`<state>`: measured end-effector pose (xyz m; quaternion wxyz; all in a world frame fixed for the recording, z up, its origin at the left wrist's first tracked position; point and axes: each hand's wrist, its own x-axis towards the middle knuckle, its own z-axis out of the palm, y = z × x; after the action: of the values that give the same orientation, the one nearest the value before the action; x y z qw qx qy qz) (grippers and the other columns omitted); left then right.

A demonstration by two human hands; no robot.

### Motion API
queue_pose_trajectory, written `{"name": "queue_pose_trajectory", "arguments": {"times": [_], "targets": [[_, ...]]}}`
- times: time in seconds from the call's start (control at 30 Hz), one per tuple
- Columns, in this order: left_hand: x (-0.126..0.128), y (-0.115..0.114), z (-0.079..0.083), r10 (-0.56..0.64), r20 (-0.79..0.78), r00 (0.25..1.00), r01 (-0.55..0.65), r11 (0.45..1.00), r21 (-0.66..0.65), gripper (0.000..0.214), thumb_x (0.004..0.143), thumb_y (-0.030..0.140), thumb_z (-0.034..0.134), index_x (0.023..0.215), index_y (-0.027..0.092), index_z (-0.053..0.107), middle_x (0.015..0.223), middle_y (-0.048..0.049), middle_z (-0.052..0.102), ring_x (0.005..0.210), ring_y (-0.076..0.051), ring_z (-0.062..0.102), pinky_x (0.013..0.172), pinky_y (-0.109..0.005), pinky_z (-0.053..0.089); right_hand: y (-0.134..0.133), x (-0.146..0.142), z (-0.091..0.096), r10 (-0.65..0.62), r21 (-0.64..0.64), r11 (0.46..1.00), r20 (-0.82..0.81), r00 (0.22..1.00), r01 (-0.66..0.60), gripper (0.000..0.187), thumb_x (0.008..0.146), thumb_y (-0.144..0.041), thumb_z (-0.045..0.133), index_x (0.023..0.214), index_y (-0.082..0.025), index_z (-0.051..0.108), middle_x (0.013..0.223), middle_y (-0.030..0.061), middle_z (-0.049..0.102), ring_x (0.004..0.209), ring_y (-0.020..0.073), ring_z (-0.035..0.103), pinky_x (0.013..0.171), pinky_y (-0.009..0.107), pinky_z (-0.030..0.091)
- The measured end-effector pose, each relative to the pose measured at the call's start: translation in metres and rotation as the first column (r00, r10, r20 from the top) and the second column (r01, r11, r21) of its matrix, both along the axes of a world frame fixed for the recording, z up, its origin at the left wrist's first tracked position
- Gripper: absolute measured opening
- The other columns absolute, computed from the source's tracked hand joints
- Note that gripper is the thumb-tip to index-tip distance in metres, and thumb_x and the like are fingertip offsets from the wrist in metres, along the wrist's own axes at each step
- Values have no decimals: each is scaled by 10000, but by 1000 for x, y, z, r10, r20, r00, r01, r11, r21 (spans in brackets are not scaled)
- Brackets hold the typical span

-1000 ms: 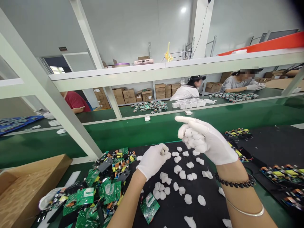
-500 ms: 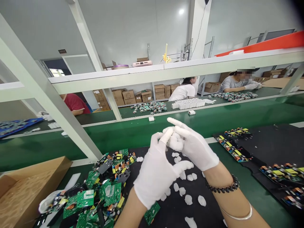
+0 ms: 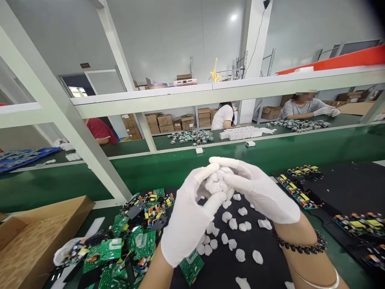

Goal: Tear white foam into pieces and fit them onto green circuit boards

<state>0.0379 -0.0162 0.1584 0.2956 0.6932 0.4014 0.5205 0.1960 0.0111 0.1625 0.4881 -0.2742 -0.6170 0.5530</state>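
Note:
In white gloves, my left hand (image 3: 188,214) and my right hand (image 3: 261,188) cup a lumpy white putty-like mass (image 3: 217,182) between them. The left fingers and thumb curl around its near and left side; the right fingers press on its top and right. Below the hands, several small flattened white pieces (image 3: 240,255) lie scattered over a black mat (image 3: 222,275). A green circuit board (image 3: 191,267) rests beside my left wrist. Further left is a heap of circuit boards (image 3: 141,243) with yellow and orange components.
A cardboard box (image 3: 45,233) stands at the left. Rows of assembled boards (image 3: 300,192) lie on the right. A white frame post (image 3: 75,136) and a shelf rail (image 3: 186,96) cross in front. Beyond the green partition (image 3: 168,162), co-workers sit near white housings (image 3: 242,132).
My right fingers, stretched out before, have bent around the white mass, and my hands have spread slightly apart, exposing more of it. The view has shifted a little.

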Motion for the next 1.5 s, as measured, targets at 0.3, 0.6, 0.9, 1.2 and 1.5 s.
{"name": "queue_pose_trajectory", "arguments": {"times": [0.3, 0.6, 0.9, 1.2, 1.5], "targets": [[-17, 11, 0, -193, 468, 862, 370, 871, -322, 382, 791, 271, 609, 1170, 246, 572, 807, -5, 602, 590, -70, 505, 507, -182, 418, 9, -4, -1, 299, -66, 946, -196, 934, -317, 328, 872, -223, 529, 1198, -207, 558, 995, 60, 621, 837, 154, 585, 725, 279, 468], [-8, 4, 3, 179, -30, 983, -181, 982, -60, 419, 664, 255, 719, 1065, 239, 600, 916, -2, 639, 783, -136, 596, 715, -259, 510, -1, -12, 0, 48, -55, 997, -98, 994, -53, 326, 848, -253, 558, 1173, -241, 568, 997, 32, 617, 888, 155, 555, 800, 290, 436], [-13, 1, 9, -62, 237, 970, 124, 957, -261, 178, 729, 219, 650, 900, 184, 681, 761, -11, 671, 652, -117, 608, 637, -232, 515, 4, -14, -5, 218, -170, 949, -254, 942, -265, 307, 795, -226, 557, 1098, -200, 602, 700, 4, 573, 542, 99, 500, 550, 243, 411], [-31, 43, -22, -74, 81, 994, 92, 965, -245, 204, 700, 183, 644, 902, 158, 629, 796, -12, 625, 748, -125, 567, 709, -263, 461, 10, 2, 3, 152, -273, 908, -489, 859, -317, 332, 729, -167, 552, 1044, -202, 649, 960, 62, 577, 682, 114, 460, 513, 230, 378], [-6, 83, -103, 8, -184, 983, -63, 953, -296, 134, 624, 122, 602, 745, 174, 628, 680, 11, 599, 661, -125, 537, 670, -262, 437, 10, 7, 6, 114, -227, 949, -399, 910, -218, 300, 744, -183, 554, 1026, -211, 651, 936, 61, 578, 663, 115, 447, 485, 223, 342]]}}
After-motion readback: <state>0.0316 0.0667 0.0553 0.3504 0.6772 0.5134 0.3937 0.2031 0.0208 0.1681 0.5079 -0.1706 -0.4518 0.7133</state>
